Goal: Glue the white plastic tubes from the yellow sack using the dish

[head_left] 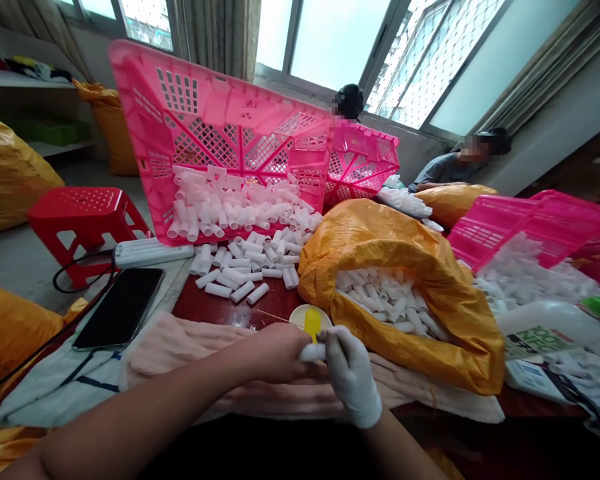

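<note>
A short white tube sits between my hands. My left hand, bare, grips one end of it, and my right hand, in a white glove, pinches the other end. Just beyond them is a small round dish holding a yellow paste or stick. A thin wooden stick lies near the dish. Loose white tubes lie on the dark red table. More fill a tipped pink plastic basket and an orange woven bag.
A pink towel lies under my arms. A black phone and white power strip lie to the left, by a red stool. Another pink basket and white bottle stand right. Two seated people are beyond.
</note>
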